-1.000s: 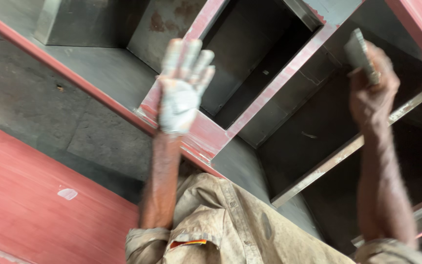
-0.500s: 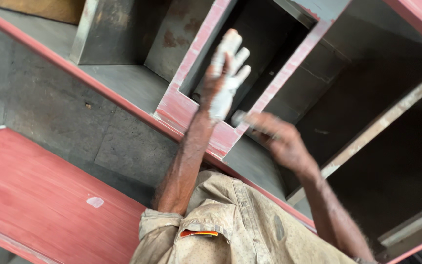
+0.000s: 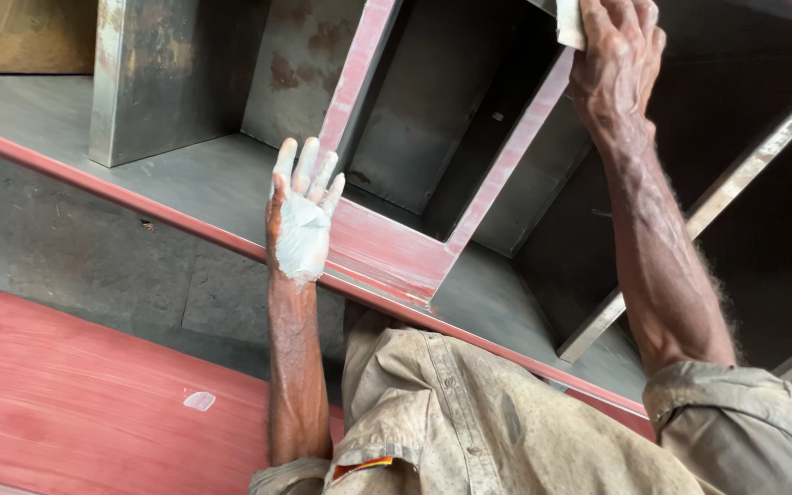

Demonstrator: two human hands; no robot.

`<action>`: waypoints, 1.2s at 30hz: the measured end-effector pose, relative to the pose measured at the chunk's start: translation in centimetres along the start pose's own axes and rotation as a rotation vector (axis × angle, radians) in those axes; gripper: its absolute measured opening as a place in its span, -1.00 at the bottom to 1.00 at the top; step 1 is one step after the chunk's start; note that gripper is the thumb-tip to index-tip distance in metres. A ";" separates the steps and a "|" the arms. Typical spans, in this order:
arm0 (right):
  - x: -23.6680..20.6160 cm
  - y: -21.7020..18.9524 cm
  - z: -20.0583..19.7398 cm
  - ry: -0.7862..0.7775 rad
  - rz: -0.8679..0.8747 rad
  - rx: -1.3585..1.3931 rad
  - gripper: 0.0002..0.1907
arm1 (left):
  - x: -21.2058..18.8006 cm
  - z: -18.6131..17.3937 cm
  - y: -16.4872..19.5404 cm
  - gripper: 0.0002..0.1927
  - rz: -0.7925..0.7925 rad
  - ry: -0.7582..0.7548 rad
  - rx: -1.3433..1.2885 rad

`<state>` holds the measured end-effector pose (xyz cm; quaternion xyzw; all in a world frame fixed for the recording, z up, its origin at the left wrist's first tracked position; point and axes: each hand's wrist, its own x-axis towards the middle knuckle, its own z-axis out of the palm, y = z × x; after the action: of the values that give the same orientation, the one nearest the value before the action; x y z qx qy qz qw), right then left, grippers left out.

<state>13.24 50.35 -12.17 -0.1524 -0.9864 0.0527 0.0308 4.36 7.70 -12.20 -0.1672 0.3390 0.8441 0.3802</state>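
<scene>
My left hand is raised with its fingers stretched out and its palm smeared thick with white putty. It hovers in front of the lower red-painted bar of a metal cabinet frame. My right hand reaches up to the top right and is closed on a small flat scraper coated in white. It presses the scraper against the upright red bar of the same frame. Most of the scraper is hidden by my fingers and the top edge of the view.
The cabinet is grey sheet metal with dark open compartments and rusty patches. A red-painted panel with a white putty dab lies at lower left. Grey concrete floor shows between them. My beige shirt fills the bottom.
My right hand went from beside the left palm up to the upright red bar at top right. The left hand stayed raised and open.
</scene>
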 end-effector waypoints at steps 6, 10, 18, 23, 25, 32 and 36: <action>1.8 -1.0 2.4 0.027 -0.031 -0.187 -0.57 | 0.2 -1.3 0.5 -0.03 -0.030 0.040 -0.046; 0.8 -1.3 2.1 -0.008 -0.049 -0.293 -0.60 | 0.3 -1.5 0.3 -0.05 -0.036 0.029 -0.084; -0.3 3.4 -1.3 0.039 0.107 -0.069 -0.41 | 0.0 -2.5 0.2 -0.09 -0.029 -0.005 -0.154; -1.8 4.3 -1.4 0.060 0.048 -0.040 -0.56 | -0.1 -3.2 0.1 -0.11 -0.028 0.000 -0.234; -1.5 4.2 -1.1 0.027 0.040 -0.103 -0.55 | -0.1 -3.4 0.0 -0.11 -0.029 0.000 -0.233; -0.4 2.5 -0.2 -0.053 -0.029 -0.177 -0.51 | 0.0 -3.4 -0.1 -0.12 -0.027 0.002 -0.213; -1.7 2.3 -1.6 0.048 -0.159 -0.240 -0.58 | 0.2 -3.2 0.1 -0.11 -0.028 -0.001 -0.217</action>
<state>15.68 52.17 -10.94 -0.0777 -0.9936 -0.0717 0.0398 4.22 5.56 -14.55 -0.2116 0.2427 0.8706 0.3719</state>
